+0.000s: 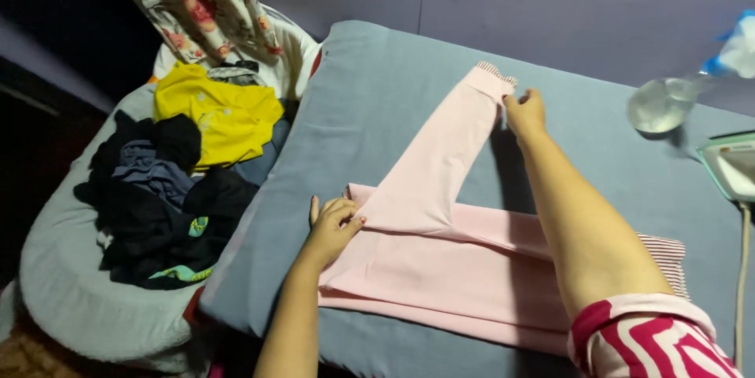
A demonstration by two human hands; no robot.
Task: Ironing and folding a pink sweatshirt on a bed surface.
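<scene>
The right hand (525, 113) reaches far across the blue-grey padded surface (377, 79) and pinches the striped cuff end of the pale pink trousers (440, 252) between fingertips and thumb — a closed grip on the fabric, at the tip of the leg that is folded up diagonally. The left hand (334, 224) lies flat with fingers spread and slightly curled, pressing down on the fold where that leg turns back over the rest of the garment; its grip is open, holding nothing, only touching the cloth. The trousers lie spread in the middle of the padded surface, the other leg running to the right under the right forearm. To the left, a heap of dark clothes (157, 205) with a yellow garment (220, 114) on top. At the right edge — an iron (731, 165) and a clear plastic bottle (668, 99).
</scene>
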